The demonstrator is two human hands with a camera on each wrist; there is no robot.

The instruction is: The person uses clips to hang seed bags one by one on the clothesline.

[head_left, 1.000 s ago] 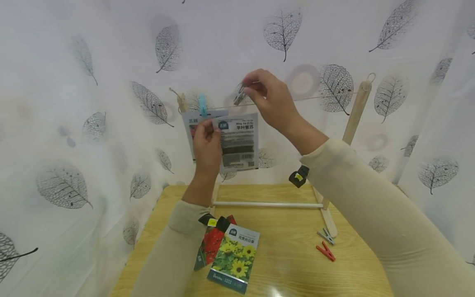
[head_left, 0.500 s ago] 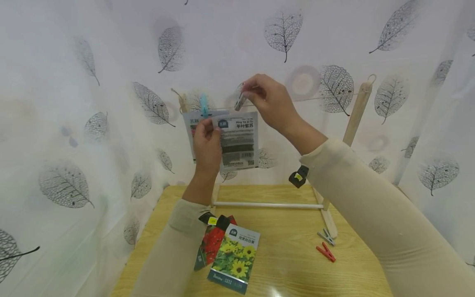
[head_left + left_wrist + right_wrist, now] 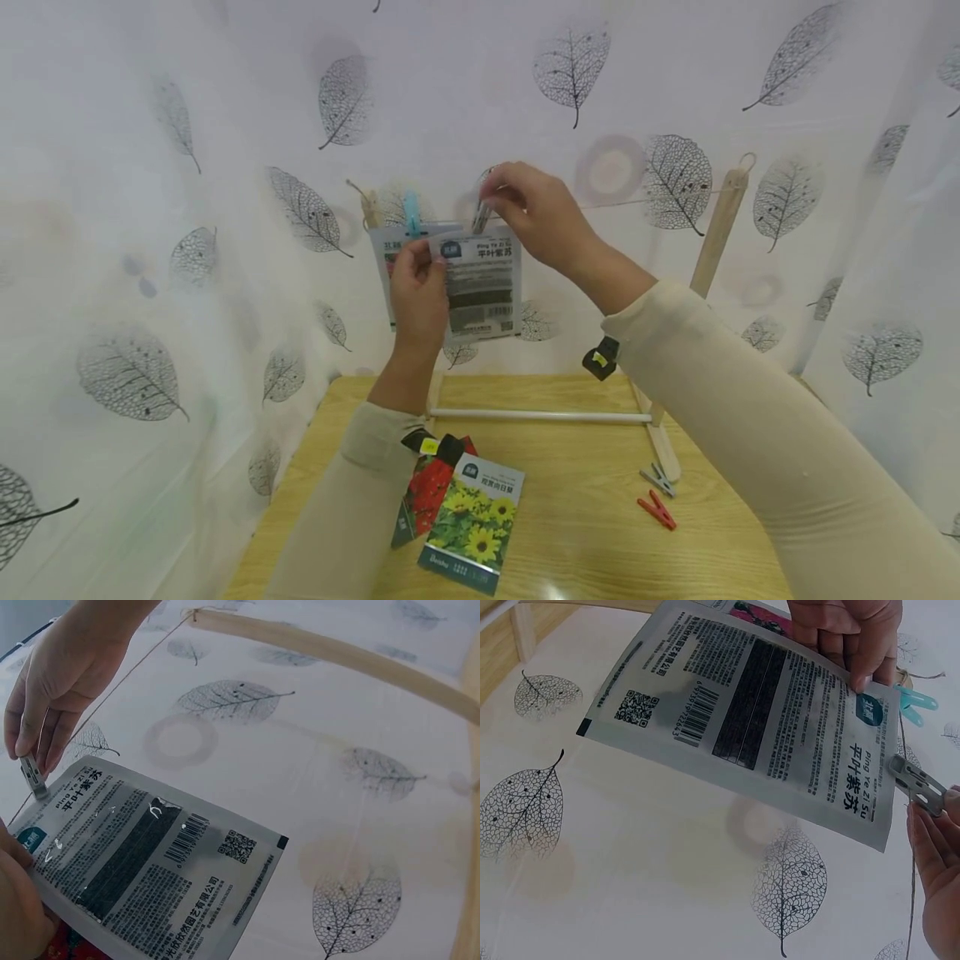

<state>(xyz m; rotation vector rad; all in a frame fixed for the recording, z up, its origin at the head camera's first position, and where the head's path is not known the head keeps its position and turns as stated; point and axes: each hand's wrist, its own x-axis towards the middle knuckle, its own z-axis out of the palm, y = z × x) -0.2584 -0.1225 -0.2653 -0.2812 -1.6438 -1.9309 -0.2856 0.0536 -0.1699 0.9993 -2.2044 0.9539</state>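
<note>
My left hand (image 3: pixel 420 292) pinches a silvery seed packet (image 3: pixel 483 287) by its upper left corner, its printed back facing me. Between the thumb and fingers of my right hand (image 3: pixel 536 204) is a grey clothespin (image 3: pixel 481 215), its tip at the packet's top edge. In the right wrist view the jaws of this clothespin (image 3: pixel 915 784) meet the packet's edge right by the string (image 3: pixel 910 885). Left of the held packet, another seed packet (image 3: pixel 381 250) hangs from the string under a light blue clothespin (image 3: pixel 412 212), partly covered by my left hand.
The string runs between two wooden posts; the right post (image 3: pixel 718 229) stands tall. A white rod (image 3: pixel 540 414) joins the frame's feet. On the table (image 3: pixel 585 517) lie a yellow-flower seed packet (image 3: pixel 476 521), a red-flower one (image 3: pixel 429 496), a grey clothespin (image 3: pixel 657 479) and a red clothespin (image 3: pixel 657 509).
My right hand has come down a little with the grey clothespin, from above the string to the packet's top edge. My left hand and its packet have stayed nearly still.
</note>
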